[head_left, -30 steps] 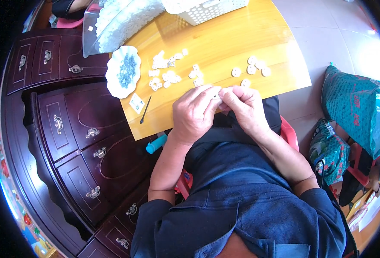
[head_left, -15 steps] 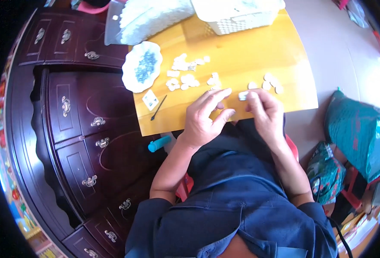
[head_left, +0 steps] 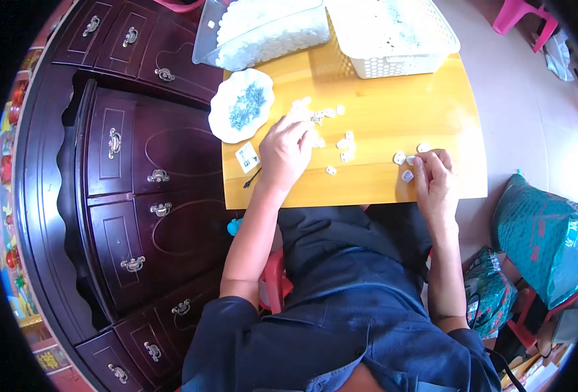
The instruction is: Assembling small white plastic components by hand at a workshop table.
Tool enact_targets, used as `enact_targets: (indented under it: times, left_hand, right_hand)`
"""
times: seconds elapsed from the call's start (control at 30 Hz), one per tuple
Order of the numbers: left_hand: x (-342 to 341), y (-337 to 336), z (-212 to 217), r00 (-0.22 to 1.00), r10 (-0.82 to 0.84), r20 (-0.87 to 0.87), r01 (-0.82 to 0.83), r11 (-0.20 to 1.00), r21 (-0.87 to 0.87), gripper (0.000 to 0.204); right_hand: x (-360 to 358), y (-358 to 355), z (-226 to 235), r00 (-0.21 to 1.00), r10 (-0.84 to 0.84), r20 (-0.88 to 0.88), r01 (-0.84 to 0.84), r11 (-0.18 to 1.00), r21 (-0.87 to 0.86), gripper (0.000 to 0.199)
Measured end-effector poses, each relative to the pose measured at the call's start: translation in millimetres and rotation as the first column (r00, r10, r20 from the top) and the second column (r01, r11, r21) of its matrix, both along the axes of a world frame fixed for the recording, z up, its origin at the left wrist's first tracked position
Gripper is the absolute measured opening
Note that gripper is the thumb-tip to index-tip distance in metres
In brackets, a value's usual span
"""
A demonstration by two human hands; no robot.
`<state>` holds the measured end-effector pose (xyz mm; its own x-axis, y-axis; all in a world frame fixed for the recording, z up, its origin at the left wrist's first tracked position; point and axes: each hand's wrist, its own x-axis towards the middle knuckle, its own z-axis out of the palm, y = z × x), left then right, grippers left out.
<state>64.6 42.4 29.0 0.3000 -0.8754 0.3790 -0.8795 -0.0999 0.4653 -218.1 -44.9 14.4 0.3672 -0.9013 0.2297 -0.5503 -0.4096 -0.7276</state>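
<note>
My left hand [head_left: 284, 155] reaches over the piles of small white plastic pieces [head_left: 299, 108] on the left half of the table. Its fingers are bent down and close together; whatever is under the fingertips is hidden. On the right, my right hand [head_left: 439, 183] rests near the table's front edge, thumb and forefinger drawn together at a small white piece [head_left: 411, 159]. Several similar pieces lie around those fingers, one white piece [head_left: 407, 176] just below. Another loose group of white pieces [head_left: 346, 145] sits between my hands.
A scalloped white dish [head_left: 221, 124] of thin dark bits stands at the table's left edge. Below it lie a printed card [head_left: 247, 157] and a thin black tool [head_left: 252, 178]. A clear bin [head_left: 205, 49] of white pieces and a white basket [head_left: 400, 67] stand at the back.
My hands have moved apart. The left has gone left and up over the piles, and the right has moved right and down. A white piece now lies alone nearer the front.
</note>
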Motion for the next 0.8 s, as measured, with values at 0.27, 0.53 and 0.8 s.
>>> enact_targets:
  times: [0.27,0.53,0.8]
  left_hand:
    - [8.4,-19.7,-12.0,0.991,-0.052,0.123,0.055,0.998,-0.015,0.006]
    - [6.0,-23.0,-8.3,0.987,-0.067,0.148,0.058,0.996,0.061,0.006]
    - [6.8,-28.9,-5.6,0.953,-0.186,0.238,0.150,0.975,0.161,0.004]
  right_hand:
    - [3.0,-2.2,-0.1,1.000,-0.001,-0.011,0.000,0.999,-0.038,0.006]
    - [2.2,-1.6,1.1,0.999,-0.032,0.004,0.032,0.996,-0.083,0.005]
    - [-2.2,3.2,-2.3,0.999,-0.032,0.018,0.034,0.995,-0.089,0.006]
